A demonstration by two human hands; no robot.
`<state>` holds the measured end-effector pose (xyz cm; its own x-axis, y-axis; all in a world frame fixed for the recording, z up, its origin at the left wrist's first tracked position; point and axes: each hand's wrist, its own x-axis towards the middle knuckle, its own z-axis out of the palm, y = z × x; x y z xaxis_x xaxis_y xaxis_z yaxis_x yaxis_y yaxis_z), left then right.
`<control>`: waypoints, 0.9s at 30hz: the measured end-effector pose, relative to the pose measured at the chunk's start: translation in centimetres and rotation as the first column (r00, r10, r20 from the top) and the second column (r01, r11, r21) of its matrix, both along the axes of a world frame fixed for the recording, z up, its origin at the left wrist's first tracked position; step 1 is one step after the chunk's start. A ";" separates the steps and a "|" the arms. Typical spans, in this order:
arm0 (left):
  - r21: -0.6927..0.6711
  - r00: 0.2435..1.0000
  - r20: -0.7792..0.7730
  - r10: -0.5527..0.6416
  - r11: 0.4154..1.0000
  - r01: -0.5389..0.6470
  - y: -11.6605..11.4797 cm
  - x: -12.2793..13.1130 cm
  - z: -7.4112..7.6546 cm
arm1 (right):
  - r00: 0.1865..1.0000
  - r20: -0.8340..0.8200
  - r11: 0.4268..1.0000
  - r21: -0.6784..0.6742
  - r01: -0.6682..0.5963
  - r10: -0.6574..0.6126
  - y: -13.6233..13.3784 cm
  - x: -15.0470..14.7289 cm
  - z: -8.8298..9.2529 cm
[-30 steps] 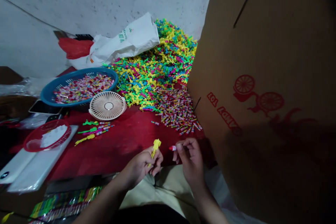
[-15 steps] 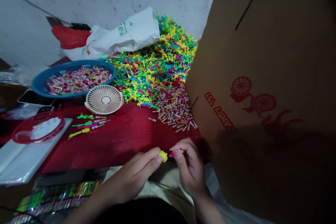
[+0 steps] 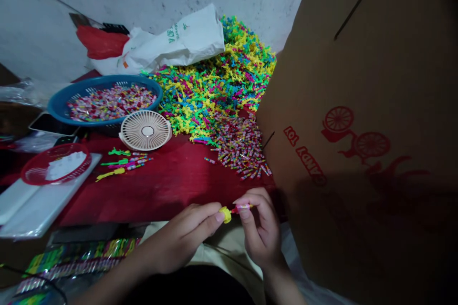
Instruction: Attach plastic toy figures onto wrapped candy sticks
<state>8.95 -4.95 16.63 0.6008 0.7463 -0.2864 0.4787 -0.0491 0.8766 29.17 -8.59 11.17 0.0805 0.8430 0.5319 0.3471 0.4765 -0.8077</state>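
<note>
Left hand: grip closed, thumb and forefinger pinching the yellow plastic piece above the near edge of the desk; the piece lies directly left of the candy stick, touching its left end. Candy stick: long axis near horizontal, running left to right, in line with the piece; right hand: grip closed on the stick's right part. Bare desk lies ahead and to the left; the cardboard box wall stands just beside the right hand.
</note>
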 end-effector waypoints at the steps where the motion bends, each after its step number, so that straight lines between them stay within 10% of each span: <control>1: -0.005 1.000 -0.001 -0.012 1.000 0.012 0.0 0.0 0.0 | 1.000 0.005 1.000 -0.004 -0.003 0.003 0.0 0.0 0.0; 18: 0.056 0.994 -0.020 -0.111 0.992 0.112 0.3 -0.7 -1.0 | 0.986 0.122 0.993 -0.021 -0.114 0.116 0.2 -0.3 -0.4; 23: 0.309 0.962 -0.264 -0.075 0.938 0.158 4.0 -2.7 -4.9 | 0.994 0.102 0.986 -0.165 -0.010 0.027 4.0 1.9 -5.6; 27: 0.559 0.733 -0.561 0.385 0.829 -0.007 9.0 -10.2 -7.3 | 0.919 0.214 0.914 -0.169 0.370 -0.332 6.7 5.3 -12.4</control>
